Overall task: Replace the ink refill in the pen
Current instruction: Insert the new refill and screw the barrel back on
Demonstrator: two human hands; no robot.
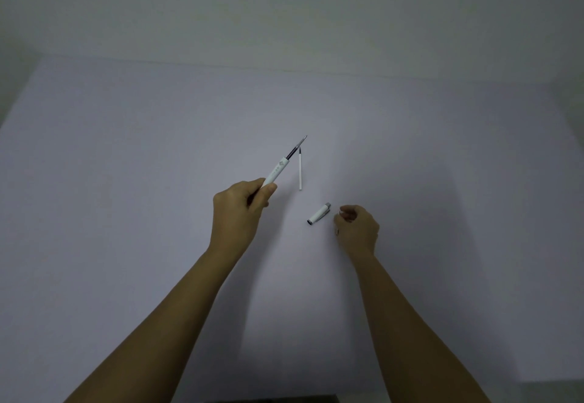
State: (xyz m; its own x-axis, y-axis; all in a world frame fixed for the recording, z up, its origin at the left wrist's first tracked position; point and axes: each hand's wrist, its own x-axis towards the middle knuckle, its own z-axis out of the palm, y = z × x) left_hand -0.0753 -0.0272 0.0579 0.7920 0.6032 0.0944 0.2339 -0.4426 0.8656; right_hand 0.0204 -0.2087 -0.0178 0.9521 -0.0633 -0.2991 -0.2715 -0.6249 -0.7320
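Note:
My left hand (238, 213) grips the lower end of a white pen barrel (275, 171) and holds it tilted up to the right. A dark ink refill (296, 147) with a metal tip sticks out of the barrel's top. On the table just right of it lies a second refill (300, 171), thin and white with a dark tip. The white pen cap (319, 213), with a grey end, lies between my hands. My right hand (358, 228) rests just right of the cap, fingers curled around a small grey metal part (340, 212) that is mostly hidden.
The work surface is a plain pale table (126, 197) whose far edge meets a light wall (284, 7). A dark edge (271, 399) shows at the bottom of the view, near my body.

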